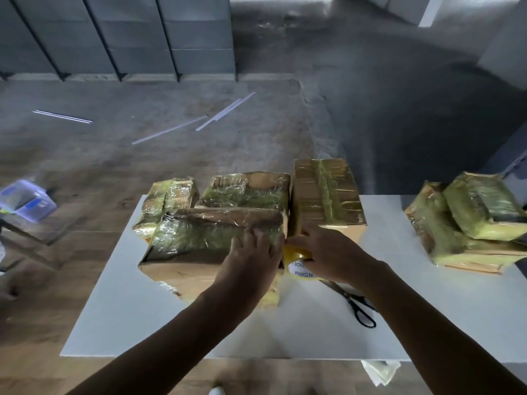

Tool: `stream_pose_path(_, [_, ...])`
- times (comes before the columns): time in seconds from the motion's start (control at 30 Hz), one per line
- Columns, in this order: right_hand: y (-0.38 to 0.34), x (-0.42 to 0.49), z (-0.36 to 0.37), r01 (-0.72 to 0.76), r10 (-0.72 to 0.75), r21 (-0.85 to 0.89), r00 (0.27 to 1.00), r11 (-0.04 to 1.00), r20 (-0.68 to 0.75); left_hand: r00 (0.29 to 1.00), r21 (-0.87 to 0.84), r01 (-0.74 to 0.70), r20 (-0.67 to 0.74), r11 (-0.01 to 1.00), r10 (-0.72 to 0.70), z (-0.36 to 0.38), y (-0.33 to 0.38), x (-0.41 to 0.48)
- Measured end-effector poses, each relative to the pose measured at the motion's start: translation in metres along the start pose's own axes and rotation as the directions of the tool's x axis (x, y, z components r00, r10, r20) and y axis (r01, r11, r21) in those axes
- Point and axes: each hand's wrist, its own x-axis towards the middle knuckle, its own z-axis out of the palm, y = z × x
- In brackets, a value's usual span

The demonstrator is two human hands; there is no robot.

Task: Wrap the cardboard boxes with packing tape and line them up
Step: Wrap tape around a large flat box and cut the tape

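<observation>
Concrete floor (pixel 370 109) fills the top half, with a white table (pixel 427 323) below it. Main cluster of four taped cardboard boxes sits left of table centre, packed tight. The front box (pixel 199 243) is the biggest and nearest: glossy wrap over its top, bare cardboard on the near face. The tall box (pixel 325 192) stands right of it, touching, fully wrapped. The back-middle box (pixel 248 192) is behind the front box and against the tall one. The back-left box (pixel 168 201) is the smallest of the four, at the far-left corner. A separate pile of wrapped boxes (pixel 467 223) sits at the table's right edge, well apart from the cluster, its top ones tilted. A clear plastic bin (pixel 27 199) is off the table at far left. The hands are near each other but not touching. The left hand (pixel 253 252) has its fingers spread and pressing flat on the front box's top right corner. The right hand (pixel 325 252) is curled round a yellow tape roll (pixel 299 269), held at the gap between the front box and the tall box, the roll's white printed core facing the camera. Black-handled scissors (pixel 356 303) lie flat on the table under the right wrist; cannot tell whether the blades are parted. Thin white strips (pixel 222 112) are scattered on the floor beyond the table.
</observation>
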Motion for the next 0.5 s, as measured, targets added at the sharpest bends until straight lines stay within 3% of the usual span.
stream_pose_path(0.13, [0.004, -0.005, 0.004, -0.022, 0.024, 0.064, 0.999, 0.998, -0.030, 0.991, -0.075, -0.027, 0.126, 0.997, 0.037, 0.003, -0.002, 0.005])
stream_pose_path(0.2, [0.006, -0.008, 0.005, -0.029, 0.033, 0.083, 0.998, 0.996, -0.049, 0.992, -0.095, -0.019, 0.122, 0.995, 0.031, -0.002, -0.004, 0.002])
stream_pose_path(0.33, [0.002, -0.013, -0.010, -0.029, 0.055, 0.215, 0.991, 0.976, -0.119, 0.993, -0.335, -0.042, -0.121, 0.941, 0.002, -0.014, -0.011, -0.010])
stream_pose_path(0.4, [0.003, -0.017, -0.027, -0.003, 0.064, 0.281, 0.976, 0.960, -0.206, 0.968, -0.520, -0.051, -0.236, 0.853, -0.086, -0.016, -0.019, -0.019])
stream_pose_path(0.5, [-0.001, -0.021, -0.052, 0.101, 0.054, 0.355, 0.915, 0.930, -0.400, 0.930, -0.700, -0.031, -0.282, 0.713, -0.237, -0.011, -0.024, -0.035])
